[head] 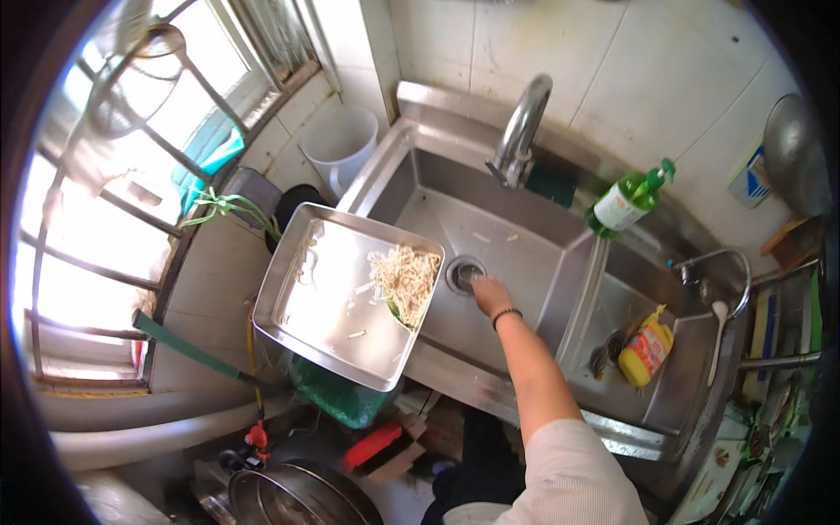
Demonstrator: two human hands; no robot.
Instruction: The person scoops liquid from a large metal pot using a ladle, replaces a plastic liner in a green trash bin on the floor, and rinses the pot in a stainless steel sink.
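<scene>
My right hand [491, 297], with a dark beaded bracelet at the wrist, reaches down into the large basin of a stainless steel sink [518, 282]. Its fingertips are at the round drain [465, 274]; whether they grip anything there is too small to tell. To the left of the hand, a rectangular metal tray [328, 308] overlaps the basin's left side. Pale, noodle-like strands [405, 279] are heaped at the tray's right side, with a green leaf piece and scattered scraps. My left hand is out of view.
A curved faucet [522, 131] rises behind the basin, near a green pump bottle [623, 203]. The smaller basin holds a yellow bottle [646, 351]. A white bucket [341, 144] stands at the back left. A green bin [341, 397] is below the tray, and a metal pot [295, 495] lower left.
</scene>
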